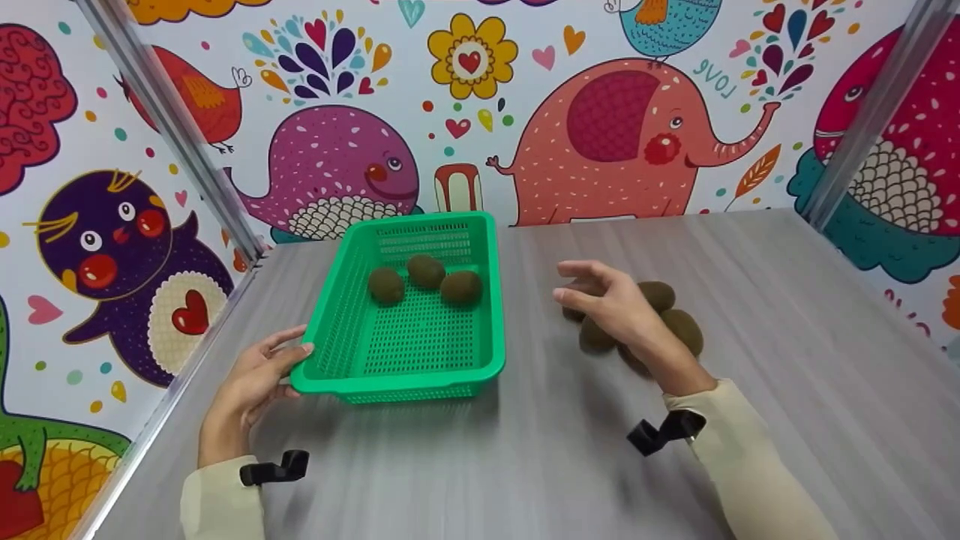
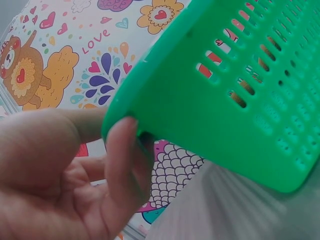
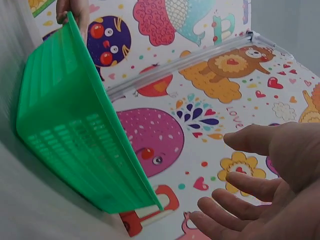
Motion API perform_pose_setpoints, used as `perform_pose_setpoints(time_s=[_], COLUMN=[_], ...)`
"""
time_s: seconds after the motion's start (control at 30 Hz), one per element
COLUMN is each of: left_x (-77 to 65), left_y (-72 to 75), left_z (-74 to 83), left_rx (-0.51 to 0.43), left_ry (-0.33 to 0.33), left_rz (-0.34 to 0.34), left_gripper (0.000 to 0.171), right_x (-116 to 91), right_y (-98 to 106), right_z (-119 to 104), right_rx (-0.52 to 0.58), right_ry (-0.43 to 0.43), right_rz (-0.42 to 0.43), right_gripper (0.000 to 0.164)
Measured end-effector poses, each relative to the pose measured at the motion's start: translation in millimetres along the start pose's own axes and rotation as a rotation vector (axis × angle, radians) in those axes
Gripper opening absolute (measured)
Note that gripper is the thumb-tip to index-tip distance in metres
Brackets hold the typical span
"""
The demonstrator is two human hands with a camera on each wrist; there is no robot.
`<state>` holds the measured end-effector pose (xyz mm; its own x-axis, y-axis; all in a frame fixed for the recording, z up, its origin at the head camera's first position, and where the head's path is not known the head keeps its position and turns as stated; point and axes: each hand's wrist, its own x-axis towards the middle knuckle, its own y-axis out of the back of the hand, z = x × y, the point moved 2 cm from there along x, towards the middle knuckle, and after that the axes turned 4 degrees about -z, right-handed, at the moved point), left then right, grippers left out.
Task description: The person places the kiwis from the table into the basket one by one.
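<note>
"What's that left hand (image 1: pixel 256 376) doing?"
"Pinching the green basket (image 1: pixel 420 385), just to its right, with three kiwis (image 1: pixel 427 271) inside."
"And the right hand (image 1: pixel 616 306)?"
"Thumb and fingers apart, more kiwis (image 1: pixel 683 332) clustered just below it."

Grey tabletop (image 1: pixel 555 457): soft shadows are cast on it.
Cartoon-printed wall (image 1: pixel 487 150): is lit brightly, evenly.
Green perforated basket (image 1: pixel 409 384): is slightly blurred in wrist views.
</note>
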<state>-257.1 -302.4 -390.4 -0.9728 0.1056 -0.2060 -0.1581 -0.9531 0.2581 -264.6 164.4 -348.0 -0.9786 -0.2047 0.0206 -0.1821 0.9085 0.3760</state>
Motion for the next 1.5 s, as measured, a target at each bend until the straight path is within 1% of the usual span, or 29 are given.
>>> perform_pose_setpoints(time_s=[0.07, 0.2, 0.33, 0.53, 0.77, 0.97, 1.1, 1.27, 1.37, 1.5], left_x=[-0.7, -1.6, -0.4, 1.3, 0.9, 0.5, 0.5, 1.0, 1.2, 1.4], left_y=[0.7, 2.1, 1.6, 0.9, -0.4, -0.6, 0.0, 0.4, 0.3, -0.1], left_z=[-0.3, -0.8, -0.2, -1.0, -0.8, 1.2, 2.7, 2.3, 1.3, 1.0], left_rx=[0.004, 0.009, 0.008, -0.006, -0.009, 0.008, 0.03, 0.028, 0.024, 0.023], left_ry=[0.006, 0.023, 0.018, 0.025, 0.025, 0.021, 0.02, 0.02, 0.021, 0.016], left_rz=[0.001, 0.004, -0.008, -0.009, -0.015, -0.008, 0.003, 0.002, -0.001, -0.001], left_gripper=[0.064, 0.064, 0.065, 0.066, 0.066, 0.066, 0.066, 0.067, 0.067, 0.066], right_x=[0.7, 2.1, 2.8, 4.5, 4.0, 1.6, -1.0, -4.2, -5.5, -8.1], right_y=[7.8, 24.0, 42.2, 66.1, 84.5, 98.6, 110.1, 123.3, 130.1, 139.0], right_z=[4.2, 15.8, 25.9, 36.8, 47.6, 57.3, 66.2, 76.9, 82.8, 91.1], right_rx=[0.003, 0.029, 0.038, -0.002, 0.069, 0.065, 0.075, 0.09, 0.104, 0.123], right_ry=[0.006, -0.051, -0.091, -0.139, -0.18, -0.191, -0.222, -0.277, -0.296, -0.328], right_rz=[0.013, 0.014, 0.009, 0.019, -0.012, -0.041, -0.057, -0.048, -0.043, -0.028], right_gripper=[0.052, 0.055, 0.059, 0.061, 0.063, 0.062, 0.063, 0.07, 0.074, 0.076])
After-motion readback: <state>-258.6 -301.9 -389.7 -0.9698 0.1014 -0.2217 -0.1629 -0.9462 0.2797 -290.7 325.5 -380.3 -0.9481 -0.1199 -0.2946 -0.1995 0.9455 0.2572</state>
